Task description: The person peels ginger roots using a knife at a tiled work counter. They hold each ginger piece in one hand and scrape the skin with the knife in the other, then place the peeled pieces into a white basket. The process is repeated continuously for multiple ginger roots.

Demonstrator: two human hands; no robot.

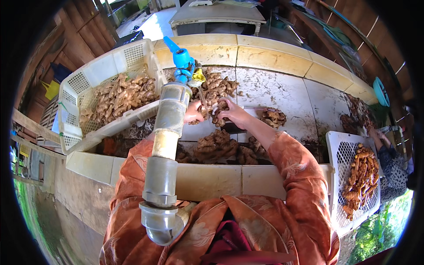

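Observation:
Water runs from the yellow outlet of a blue tap [183,61], fixed on a grey plastic pipe, down between my two hands. My right hand [236,114] grips a muddy ginger root [220,113]. My left hand [194,112], partly behind the pipe, is curled beside the stream with a small brown piece under its fingers; whether it grips that piece I cannot tell. Beyond my hands lies a heap of ginger [217,84] in the tiled basin. Larger soil-covered clumps [216,145] rest along the near wall, and another clump [274,118] sits to the right.
A white plastic crate [71,109] holding ginger stands tilted at the left. The basin's tiled rim [205,175] runs before me. A white crate [334,165] with orange-brown roots stands at the right, near a co-worker's arms [377,137]. A turquoise basin [381,91] sits at the far right.

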